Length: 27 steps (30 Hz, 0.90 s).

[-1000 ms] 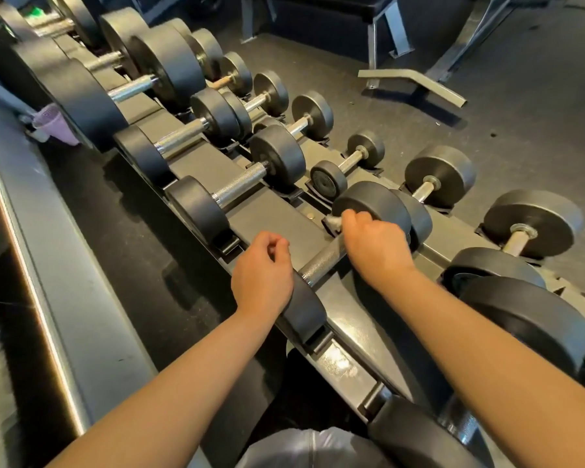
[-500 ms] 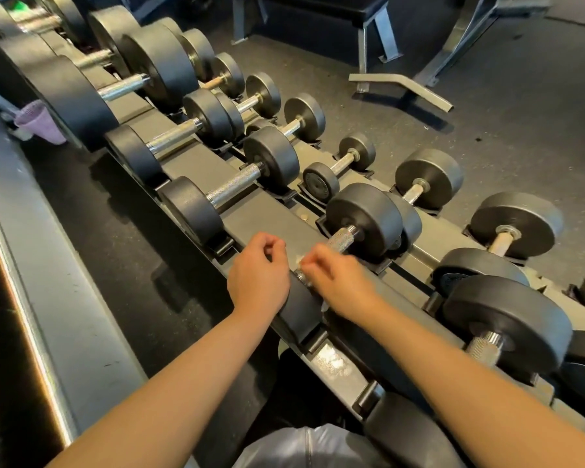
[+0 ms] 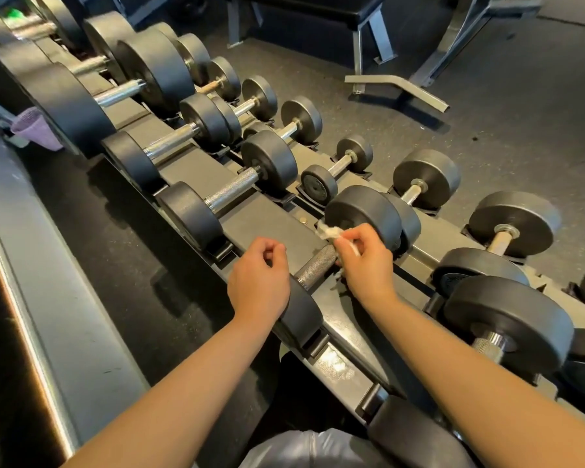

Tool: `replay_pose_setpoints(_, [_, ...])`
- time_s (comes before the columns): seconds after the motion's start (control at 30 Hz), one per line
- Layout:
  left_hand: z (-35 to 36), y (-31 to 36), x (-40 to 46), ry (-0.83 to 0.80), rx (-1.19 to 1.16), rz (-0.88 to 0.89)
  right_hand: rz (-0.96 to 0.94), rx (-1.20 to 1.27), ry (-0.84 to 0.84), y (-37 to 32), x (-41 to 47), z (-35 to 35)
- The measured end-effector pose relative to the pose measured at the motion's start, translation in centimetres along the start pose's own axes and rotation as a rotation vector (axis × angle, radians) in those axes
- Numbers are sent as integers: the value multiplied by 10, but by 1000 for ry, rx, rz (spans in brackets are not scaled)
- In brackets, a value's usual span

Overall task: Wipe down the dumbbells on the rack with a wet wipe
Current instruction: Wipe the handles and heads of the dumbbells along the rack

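My right hand [image 3: 362, 261] has slid back up the knurled handle [image 3: 316, 266] since half a second ago, when it sat low near the near weight head; 1 second ago it was up at the far head [image 3: 363, 214], so I read this as a back-and-forth scrub along the bar; its fingers are curled and pinch the wet wipe [image 3: 328, 233], which sticks out crumpled toward the far head and lies against the top end of the handle. My left hand [image 3: 259, 282] has not shifted; it rests on the near head [image 3: 301, 315] with fingers loosely curled, and I cannot tell that it grips anything. This dumbbell sits in the rack [image 3: 267, 221] cradle directly in front of me; I judge its handle nearly done, the heads next; the other dumbbells [image 3: 250, 184] look untouched.
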State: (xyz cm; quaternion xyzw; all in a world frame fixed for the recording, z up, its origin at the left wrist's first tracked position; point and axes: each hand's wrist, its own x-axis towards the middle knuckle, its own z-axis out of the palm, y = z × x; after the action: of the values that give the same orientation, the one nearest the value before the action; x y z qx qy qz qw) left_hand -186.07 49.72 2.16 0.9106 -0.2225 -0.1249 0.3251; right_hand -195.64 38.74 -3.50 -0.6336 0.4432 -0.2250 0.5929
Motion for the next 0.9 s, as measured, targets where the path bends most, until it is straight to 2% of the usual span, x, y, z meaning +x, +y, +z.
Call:
replay_pose_setpoints(0.13, [1,2,1,5,27,12,31,-126,-330,-8,-22,7])
replay_pose_setpoints(0.23, [-1,0,0,-26,63,37,132,-71,-366,-20,-17,0])
replay_pose_setpoints(0.33, [-2,-3,2,-100,120,92,282,173,-357,-23,-9,-10])
replay_pose_setpoints(0.53, [-17,-20,8,-281,205,452,515,310,81,-20,-11,-10])
replay_pose_setpoints(0.63, [-19,-23,17,-346,186,615,533,249,315,-15,-1,5])
replay_pose_setpoints(0.77, [-18,-30,25,-411,137,756,593,428,572,-6,8,30])
replay_pose_setpoints(0.9, [-19,-33,24,-389,39,800,578,625,650,-3,-1,50])
